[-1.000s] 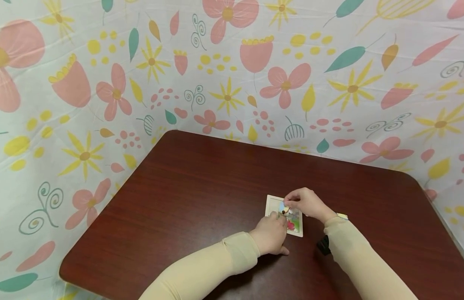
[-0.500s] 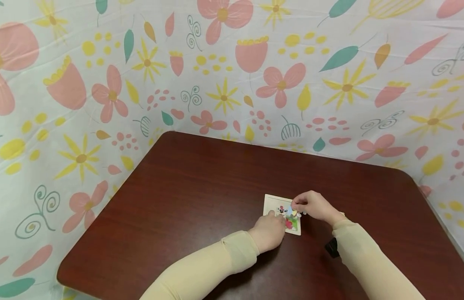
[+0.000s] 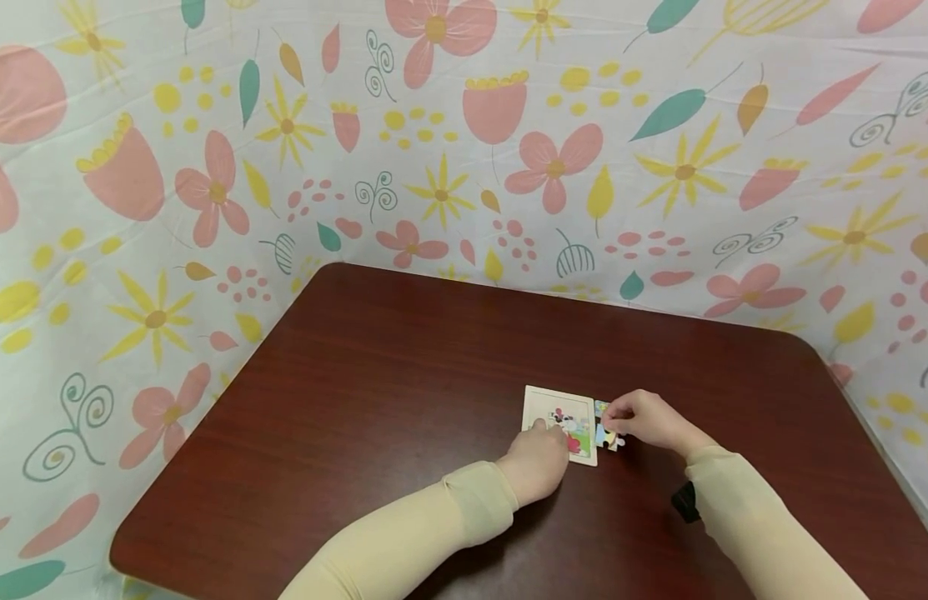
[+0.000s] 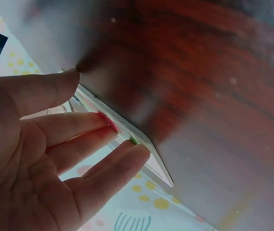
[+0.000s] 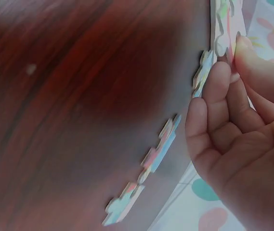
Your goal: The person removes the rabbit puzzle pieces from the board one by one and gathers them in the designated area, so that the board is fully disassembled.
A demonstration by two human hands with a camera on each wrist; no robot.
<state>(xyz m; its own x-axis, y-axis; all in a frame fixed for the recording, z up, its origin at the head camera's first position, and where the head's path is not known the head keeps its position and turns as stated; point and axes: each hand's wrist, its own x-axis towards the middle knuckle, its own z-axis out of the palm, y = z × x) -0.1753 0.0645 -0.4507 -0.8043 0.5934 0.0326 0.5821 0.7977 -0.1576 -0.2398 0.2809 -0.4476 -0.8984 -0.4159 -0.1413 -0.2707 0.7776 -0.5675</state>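
Observation:
A small jigsaw puzzle board (image 3: 537, 402) with a pale frame lies on the table, with several coloured pieces fitted in its lower right part. My left hand (image 3: 537, 460) rests on its lower left; in the left wrist view the fingers (image 4: 103, 168) are extended onto the pieces. Just right of the board, my right hand (image 3: 647, 419) pinches a jigsaw piece (image 3: 606, 437) with light blue and yellow on it, between thumb and fingertips. Another jigsaw piece (image 3: 601, 407) lies beside the board's right edge, partly behind the fingers.
In the right wrist view, several loose jigsaw pieces (image 5: 162, 149) lie on the dark wooden table (image 3: 403, 375) near the right hand. A floral cloth (image 3: 448, 125) hangs behind the table and along its left side.
My right hand has moved right with the jigsaw piece, from over the board to beside its right edge. The left hand stays on the board, its thumb drawn in from view.

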